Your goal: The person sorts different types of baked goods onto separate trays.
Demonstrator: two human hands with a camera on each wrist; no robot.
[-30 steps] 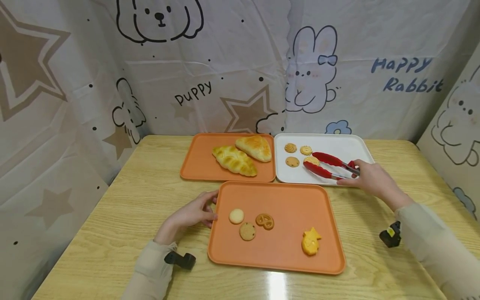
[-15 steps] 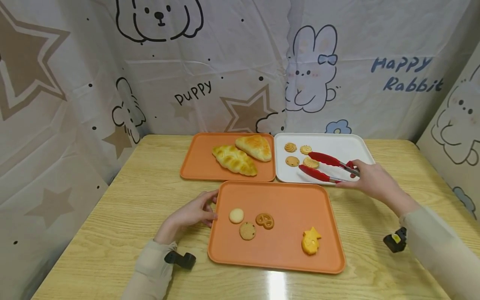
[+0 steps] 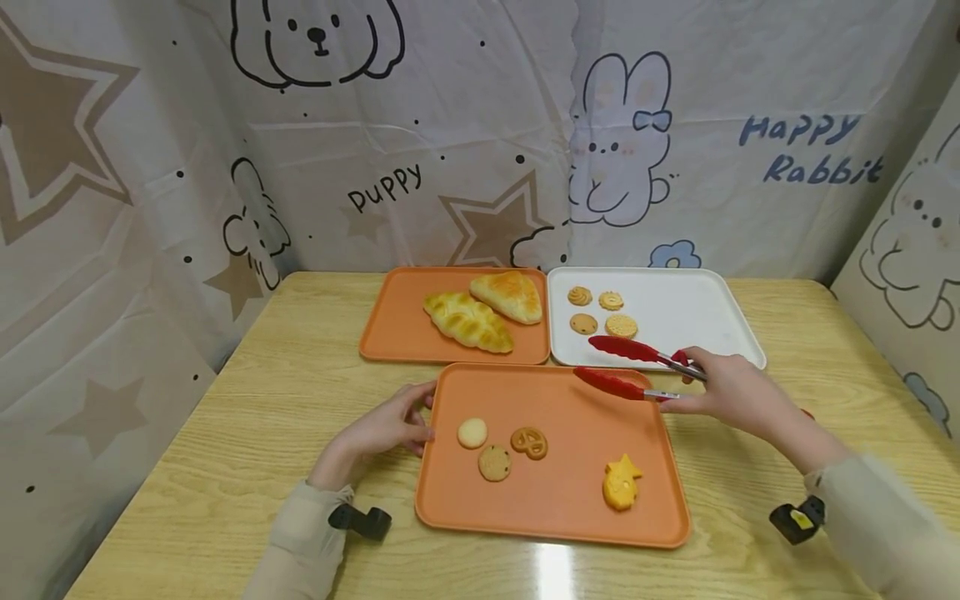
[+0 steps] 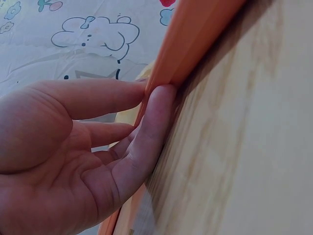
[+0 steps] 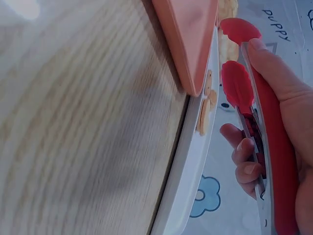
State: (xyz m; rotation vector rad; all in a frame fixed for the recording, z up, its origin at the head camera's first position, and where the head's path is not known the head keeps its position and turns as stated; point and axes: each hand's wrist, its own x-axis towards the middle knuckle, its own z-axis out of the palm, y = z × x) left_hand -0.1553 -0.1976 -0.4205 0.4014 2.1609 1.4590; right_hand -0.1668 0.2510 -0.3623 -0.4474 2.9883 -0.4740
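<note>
My right hand (image 3: 727, 387) grips a pair of red-tipped metal tongs (image 5: 276, 147). The tongs' red heads are spread apart with nothing between them, over the line where the white tray (image 3: 693, 300) meets the front orange tray (image 3: 577, 517). At that orange tray's left rim, my left hand (image 3: 386, 423) holds the edge between thumb and fingers, as the left wrist view shows. Lying on this tray are a pale round cookie (image 3: 472, 433), a chocolate-chip cookie (image 3: 495, 463), a pretzel cookie (image 3: 529, 443) and a yellow pineapple-shaped piece (image 3: 622, 483). Several cookies (image 3: 621, 326) sit at the white tray's left side.
Behind, a second orange tray (image 3: 397, 325) bears a braided bread (image 3: 467, 321) and a triangular pastry (image 3: 510, 296). It stands against the white tray's left side. A printed cloth (image 3: 375, 108) hangs behind the wooden table (image 3: 247, 400).
The tongs were around a round cookie on the white tray; my right hand has drawn them back toward me and left, and the cookie stays there. My left hand has not moved.
</note>
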